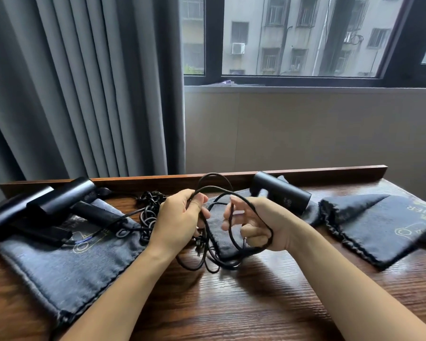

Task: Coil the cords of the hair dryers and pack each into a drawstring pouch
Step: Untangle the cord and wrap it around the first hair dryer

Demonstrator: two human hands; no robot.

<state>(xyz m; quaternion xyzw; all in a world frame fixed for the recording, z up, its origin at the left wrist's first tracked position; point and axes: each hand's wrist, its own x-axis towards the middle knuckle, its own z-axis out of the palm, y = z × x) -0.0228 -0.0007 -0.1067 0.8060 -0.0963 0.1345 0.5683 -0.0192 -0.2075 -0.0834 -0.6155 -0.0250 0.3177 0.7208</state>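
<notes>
The black cord is gripped by both hands; loose loops could be tangled if slackened.

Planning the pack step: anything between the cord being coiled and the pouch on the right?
Nothing visible. The cord hangs looped in the left hand and right hand; the right pouch lies flat on bare table, its mouth facing them. One dryer sits behind, off the path.

Three black cylindrical hair dryers: two at left, one right of centre. Three dark grey fabric drawstring pouches: left, middle, right. Two bare hands: left, right. One brown wooden table.
</notes>
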